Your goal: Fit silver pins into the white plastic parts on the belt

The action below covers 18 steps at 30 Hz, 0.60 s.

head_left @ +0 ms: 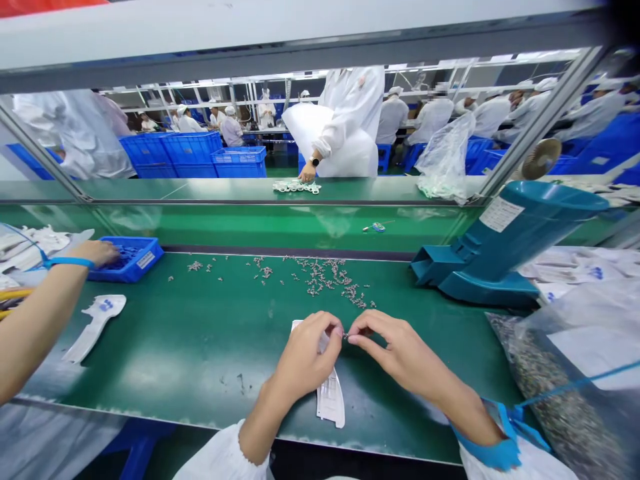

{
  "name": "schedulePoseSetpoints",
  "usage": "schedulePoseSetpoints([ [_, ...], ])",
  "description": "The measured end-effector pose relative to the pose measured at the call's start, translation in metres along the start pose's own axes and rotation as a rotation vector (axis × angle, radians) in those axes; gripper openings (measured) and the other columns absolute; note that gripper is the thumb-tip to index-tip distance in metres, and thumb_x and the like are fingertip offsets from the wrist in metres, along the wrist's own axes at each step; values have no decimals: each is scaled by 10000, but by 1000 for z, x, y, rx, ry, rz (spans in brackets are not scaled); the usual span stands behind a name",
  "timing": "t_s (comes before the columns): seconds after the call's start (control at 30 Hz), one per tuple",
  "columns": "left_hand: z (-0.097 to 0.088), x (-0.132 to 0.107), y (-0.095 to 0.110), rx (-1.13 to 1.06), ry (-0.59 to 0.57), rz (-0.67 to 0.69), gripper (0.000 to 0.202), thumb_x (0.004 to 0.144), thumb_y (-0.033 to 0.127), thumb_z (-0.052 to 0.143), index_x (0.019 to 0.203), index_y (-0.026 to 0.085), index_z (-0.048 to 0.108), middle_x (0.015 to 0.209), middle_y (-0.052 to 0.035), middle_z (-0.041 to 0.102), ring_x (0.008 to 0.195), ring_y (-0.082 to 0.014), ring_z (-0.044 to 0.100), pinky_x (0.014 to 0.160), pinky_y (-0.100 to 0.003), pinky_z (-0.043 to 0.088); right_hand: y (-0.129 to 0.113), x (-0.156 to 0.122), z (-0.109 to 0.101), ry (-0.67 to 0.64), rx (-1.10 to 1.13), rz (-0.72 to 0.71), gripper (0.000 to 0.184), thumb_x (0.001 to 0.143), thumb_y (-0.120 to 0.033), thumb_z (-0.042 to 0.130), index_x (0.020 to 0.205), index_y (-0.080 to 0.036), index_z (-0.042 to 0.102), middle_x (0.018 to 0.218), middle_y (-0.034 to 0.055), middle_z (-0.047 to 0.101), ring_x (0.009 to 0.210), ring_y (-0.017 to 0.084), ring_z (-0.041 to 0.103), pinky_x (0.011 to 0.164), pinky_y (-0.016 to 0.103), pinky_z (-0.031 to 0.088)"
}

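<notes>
My left hand [309, 352] and my right hand [397, 347] meet fingertip to fingertip over the front of the green table. Both are closed in a pinch at a tiny metal part [345, 336], too small to make out exactly; it looks like a little screw or spring. Beneath my left hand lies a long white plastic piece [331, 403], its middle hidden by the hand. Beyond my fingers, many more tiny metal parts [325, 275] are scattered loosely across the table.
At left, a co-worker's hand [97, 253] reaches into a blue bin [145, 259], near another white piece [100, 323]. A teal plastic funnel-shaped body [500, 243] stands at right, above a clear bag of small parts [555, 400]. A shelf edge [280, 199] runs across the back.
</notes>
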<state>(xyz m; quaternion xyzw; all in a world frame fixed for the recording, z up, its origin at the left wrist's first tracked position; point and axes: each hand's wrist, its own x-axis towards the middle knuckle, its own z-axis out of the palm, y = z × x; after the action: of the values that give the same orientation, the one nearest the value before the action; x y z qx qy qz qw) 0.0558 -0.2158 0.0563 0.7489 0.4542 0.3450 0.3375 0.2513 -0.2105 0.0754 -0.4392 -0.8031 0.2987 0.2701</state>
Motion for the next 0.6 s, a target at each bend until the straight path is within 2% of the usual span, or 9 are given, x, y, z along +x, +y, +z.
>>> schedulePoseSetpoints([
  [0.13, 0, 5, 1, -91, -22, -78, 218, 981, 255, 418, 822, 198, 555, 746, 19, 596, 682, -130, 535, 651, -244, 412, 1, -4, 5, 86, -82, -159, 144, 1008, -252, 477, 940, -229, 602, 947, 34, 670, 896, 193, 591, 865, 350, 433],
  [0.2, -1, 6, 2, -133, -51, -105, 229, 980, 256, 412, 812, 195, 555, 711, 23, 600, 655, -127, 552, 617, -232, 427, -2, -4, 4, 100, -64, -155, 148, 1006, -258, 479, 939, -231, 608, 945, 34, 672, 895, 194, 591, 876, 355, 428],
  [0.27, -4, 6, 4, -159, -68, -120, 225, 978, 261, 428, 822, 193, 576, 720, 17, 623, 672, -132, 580, 627, -235, 445, -6, -3, 1, 66, 14, -58, 151, 992, -289, 505, 915, -234, 622, 925, 25, 675, 873, 189, 595, 847, 339, 435],
  [0.33, -8, 3, 6, -148, -56, -92, 186, 971, 267, 473, 888, 198, 624, 819, 1, 665, 766, -146, 609, 711, -255, 463, -8, -2, -2, 5, 149, 93, 156, 967, -329, 546, 888, -232, 640, 894, 14, 676, 844, 182, 598, 794, 315, 442],
  [0.43, -18, -2, 7, -69, -72, 76, 168, 975, 242, 512, 1056, 243, 659, 1017, -5, 694, 937, -161, 610, 856, -284, 440, -6, 0, -4, -110, 421, 287, 188, 905, -391, 623, 847, -214, 650, 816, 0, 653, 783, 167, 575, 728, 287, 432],
  [0.5, -23, -5, 6, 30, -118, 197, 176, 979, 235, 532, 1103, 265, 654, 1051, 5, 701, 964, -163, 603, 876, -293, 423, -3, 0, -3, -182, 588, 360, 239, 847, -430, 688, 821, -196, 647, 755, -10, 615, 732, 150, 538, 691, 273, 413],
  [0.6, -26, -8, 4, 217, -141, 292, 147, 987, 252, 543, 1093, 254, 645, 1038, 3, 707, 954, -173, 599, 853, -311, 408, -1, 1, -3, -247, 735, 383, 321, 783, -481, 743, 782, -175, 644, 701, -19, 571, 688, 134, 493, 678, 270, 397],
])
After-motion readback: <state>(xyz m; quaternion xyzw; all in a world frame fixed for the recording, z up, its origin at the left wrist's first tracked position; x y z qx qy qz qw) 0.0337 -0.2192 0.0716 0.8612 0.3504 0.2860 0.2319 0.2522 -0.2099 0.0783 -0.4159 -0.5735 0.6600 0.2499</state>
